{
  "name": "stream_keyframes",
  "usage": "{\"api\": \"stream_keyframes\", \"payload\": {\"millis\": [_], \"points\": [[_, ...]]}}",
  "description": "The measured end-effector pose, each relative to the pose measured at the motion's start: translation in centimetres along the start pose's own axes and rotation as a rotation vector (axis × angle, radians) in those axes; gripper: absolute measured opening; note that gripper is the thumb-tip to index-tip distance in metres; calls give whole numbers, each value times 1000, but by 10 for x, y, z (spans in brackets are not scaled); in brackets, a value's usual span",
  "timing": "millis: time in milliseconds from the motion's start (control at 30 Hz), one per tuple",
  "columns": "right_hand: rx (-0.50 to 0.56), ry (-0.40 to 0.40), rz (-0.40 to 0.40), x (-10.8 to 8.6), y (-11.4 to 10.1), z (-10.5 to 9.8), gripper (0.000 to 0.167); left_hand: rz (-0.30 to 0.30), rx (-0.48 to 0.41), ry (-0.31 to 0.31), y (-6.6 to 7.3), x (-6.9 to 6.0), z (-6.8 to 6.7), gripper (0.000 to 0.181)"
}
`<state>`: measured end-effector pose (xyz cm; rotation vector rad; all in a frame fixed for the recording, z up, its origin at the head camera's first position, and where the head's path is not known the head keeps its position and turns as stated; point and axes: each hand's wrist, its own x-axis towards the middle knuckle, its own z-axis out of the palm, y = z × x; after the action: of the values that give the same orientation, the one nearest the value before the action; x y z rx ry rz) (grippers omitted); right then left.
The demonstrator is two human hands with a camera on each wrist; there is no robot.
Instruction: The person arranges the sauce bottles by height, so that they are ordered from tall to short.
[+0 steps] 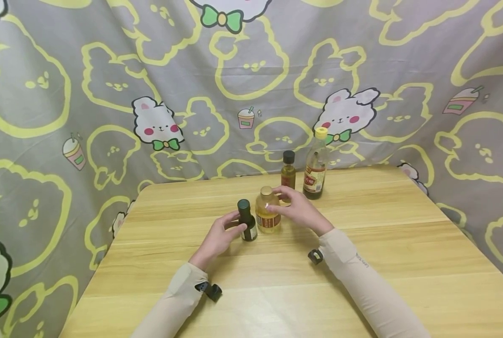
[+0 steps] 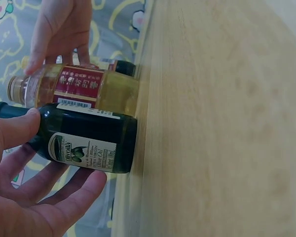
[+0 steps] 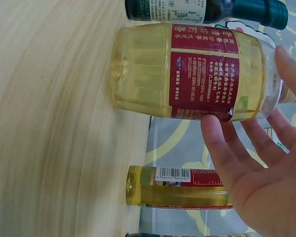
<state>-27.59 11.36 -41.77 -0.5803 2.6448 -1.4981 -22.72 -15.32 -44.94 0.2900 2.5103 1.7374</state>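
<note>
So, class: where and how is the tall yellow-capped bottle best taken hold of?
Probably round the shoulder of the tall bottle, below its yellow cap, the right hand, once free, coming from the right: it stands upright, tapers toward the top, and the black-capped bottle stands close on its left.

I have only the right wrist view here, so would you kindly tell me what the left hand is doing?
Observer: The left hand holds the dark green bottle.
Operator: Thank you. In my picture the right hand hides the top of the slim bottle; what kind of cap does it have?
Observer: The head view shows a black cap on it.
Operator: And which bottle barely shows at my picture's bottom edge?
Observer: That is the tall bottle, upright on the wooden table and topped with a yellow cap.
</note>
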Motion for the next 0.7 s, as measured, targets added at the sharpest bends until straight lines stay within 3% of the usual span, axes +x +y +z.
{"api": "stream_keyframes", "payload": {"millis": [700], "points": [[14,68,45,14,-1,5,66,2,-7,-5,0,0,0,47]]}}
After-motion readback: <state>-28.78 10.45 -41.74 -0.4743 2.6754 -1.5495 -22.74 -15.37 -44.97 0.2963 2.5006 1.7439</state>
